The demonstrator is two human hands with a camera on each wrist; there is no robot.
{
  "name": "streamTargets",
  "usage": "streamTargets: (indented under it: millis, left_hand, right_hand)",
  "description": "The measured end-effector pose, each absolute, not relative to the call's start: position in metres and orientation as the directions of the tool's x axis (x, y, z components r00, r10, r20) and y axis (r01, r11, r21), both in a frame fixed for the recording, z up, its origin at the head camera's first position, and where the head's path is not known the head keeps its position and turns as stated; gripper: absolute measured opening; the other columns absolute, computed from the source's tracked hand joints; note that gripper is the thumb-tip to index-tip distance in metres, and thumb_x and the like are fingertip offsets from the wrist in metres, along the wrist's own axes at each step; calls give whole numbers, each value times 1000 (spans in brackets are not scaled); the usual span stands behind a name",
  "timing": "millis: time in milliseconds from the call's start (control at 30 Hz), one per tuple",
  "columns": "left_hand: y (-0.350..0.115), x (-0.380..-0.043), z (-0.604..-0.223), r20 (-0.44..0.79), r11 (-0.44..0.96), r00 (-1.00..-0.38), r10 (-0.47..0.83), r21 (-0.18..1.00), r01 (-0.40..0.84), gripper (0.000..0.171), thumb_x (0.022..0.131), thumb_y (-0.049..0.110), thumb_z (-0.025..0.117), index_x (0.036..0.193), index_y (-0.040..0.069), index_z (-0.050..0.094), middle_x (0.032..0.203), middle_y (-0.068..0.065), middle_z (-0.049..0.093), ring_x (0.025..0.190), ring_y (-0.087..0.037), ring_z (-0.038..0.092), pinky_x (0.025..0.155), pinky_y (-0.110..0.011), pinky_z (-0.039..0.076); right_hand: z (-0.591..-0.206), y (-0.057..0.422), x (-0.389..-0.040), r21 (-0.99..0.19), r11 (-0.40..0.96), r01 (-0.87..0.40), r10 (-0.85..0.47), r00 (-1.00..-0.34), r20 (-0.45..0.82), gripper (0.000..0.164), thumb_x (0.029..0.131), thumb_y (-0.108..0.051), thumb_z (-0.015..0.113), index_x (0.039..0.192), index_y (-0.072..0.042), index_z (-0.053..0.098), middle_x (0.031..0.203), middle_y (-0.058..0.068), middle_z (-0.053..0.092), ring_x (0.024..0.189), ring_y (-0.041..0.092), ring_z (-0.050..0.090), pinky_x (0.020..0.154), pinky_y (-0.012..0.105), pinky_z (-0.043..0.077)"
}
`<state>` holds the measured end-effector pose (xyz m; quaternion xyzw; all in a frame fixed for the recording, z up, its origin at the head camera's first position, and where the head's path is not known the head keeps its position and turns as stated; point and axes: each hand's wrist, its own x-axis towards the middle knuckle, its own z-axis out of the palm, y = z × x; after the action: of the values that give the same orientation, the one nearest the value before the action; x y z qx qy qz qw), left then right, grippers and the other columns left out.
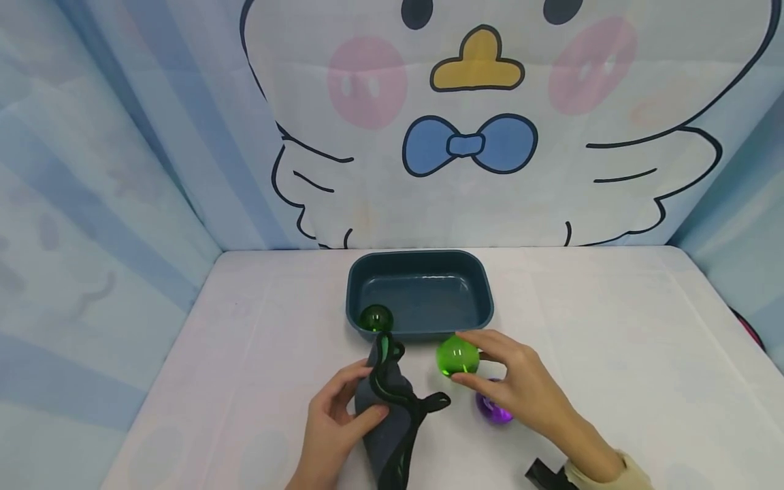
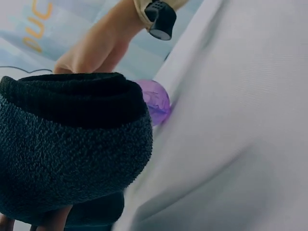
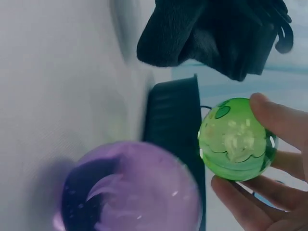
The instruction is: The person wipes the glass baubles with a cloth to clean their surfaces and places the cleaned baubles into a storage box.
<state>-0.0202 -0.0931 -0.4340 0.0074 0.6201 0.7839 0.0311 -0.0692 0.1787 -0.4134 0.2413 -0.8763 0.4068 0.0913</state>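
Note:
My left hand (image 1: pixel 335 420) grips a dark grey, fuzzy folded cloth (image 1: pixel 387 403), thumb on the near face and fingers behind. The cloth has a wavy black edge with green glints and a small loop sticking out to the right. Between thumb and fingertips, my right hand (image 1: pixel 528 382) pinches a clear bright green ball (image 1: pixel 452 356), held just in front of the basin. In the right wrist view the green ball (image 3: pixel 237 140) has fingers around one side. A purple transparent ball (image 1: pixel 492 407) lies on the table beneath the right hand, partly hidden by it.
A dark blue-green rectangular basin (image 1: pixel 437 303) stands at the back middle of the white table (image 1: pixel 257 340). Inside its near left corner sits a dark green ball (image 1: pixel 376 317). Printed curtains (image 1: pixel 465 204) enclose the back and sides. A black strap device (image 1: pixel 548 474) is on the right wrist.

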Motion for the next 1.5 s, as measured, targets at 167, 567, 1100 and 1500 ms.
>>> streamTargets:
  millis: [167,567,1100,1500]
  left_hand:
    - [-90,-22,-431,36,-263,-998,54,965,20,53,76,-10,77,125,-3,58,142,-13,50,131,-23,52,91,-38,57]
    - [-82,-29,-421,131,-268,-989,72,957,108,49,81,-8,73,128,-3,57,146,-14,46,137,-20,47,93,-38,55]
    - [-85,-36,-421,284,-376,-917,280,911,168,59,81,-10,73,136,-3,52,156,-15,33,143,-22,38,98,-40,53]
    - [-88,-40,-420,359,-309,-866,348,916,256,69,79,-9,76,141,-3,47,159,-16,28,143,-21,38,100,-40,52]
  right_hand:
    - [-405,173,-67,-598,517,-613,-385,-790,477,60,75,-19,87,130,-14,64,127,0,66,113,18,65,92,22,55]
    - [-393,158,-70,-485,287,-826,-478,-562,675,45,93,-19,70,133,-2,60,132,13,62,122,20,61,102,19,46]
    - [-395,145,-73,-649,166,-742,-468,-639,611,55,84,-10,78,135,-3,59,130,13,63,120,16,61,88,27,57]
    - [-396,142,-70,-727,154,-669,-462,-699,545,59,82,0,77,137,-6,58,128,12,65,114,15,64,81,30,60]
